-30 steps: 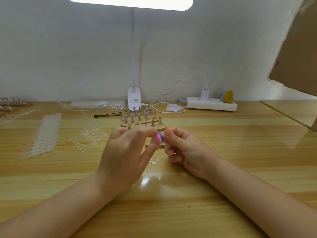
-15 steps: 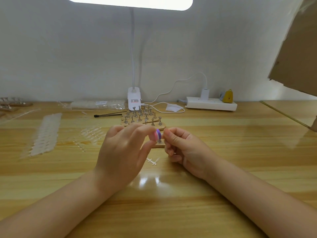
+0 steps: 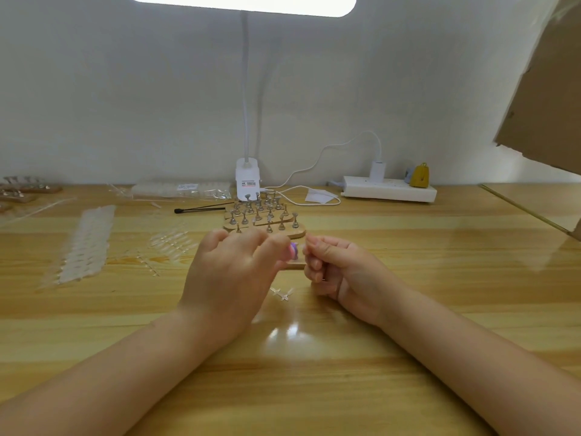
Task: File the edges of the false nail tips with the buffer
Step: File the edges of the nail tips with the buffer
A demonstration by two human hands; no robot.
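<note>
My left hand (image 3: 231, 275) pinches a small pink and purple buffer (image 3: 294, 249) between thumb and fingertips, over the middle of the wooden table. My right hand (image 3: 338, 272) is curled right beside it, fingertips pinched at the buffer's right face; a clear nail tip between them is too small to make out. Clear sprue bits (image 3: 282, 292) lie on the table just below both hands. A wooden strip (image 3: 295, 265) shows behind the fingers.
Wooden stands with metal nail holders (image 3: 264, 217) sit just behind the hands. Sheets of clear nail tips (image 3: 86, 243) lie at the left, with loose tips (image 3: 169, 240) nearer. A lamp base (image 3: 248, 180), black tweezers (image 3: 199, 209), power strip (image 3: 390, 191) and cardboard (image 3: 547, 89) stand further off.
The buffer in my left hand has shifted slightly left and down against my right fingertips. My left fingers have spread a little. My right hand has barely moved.
</note>
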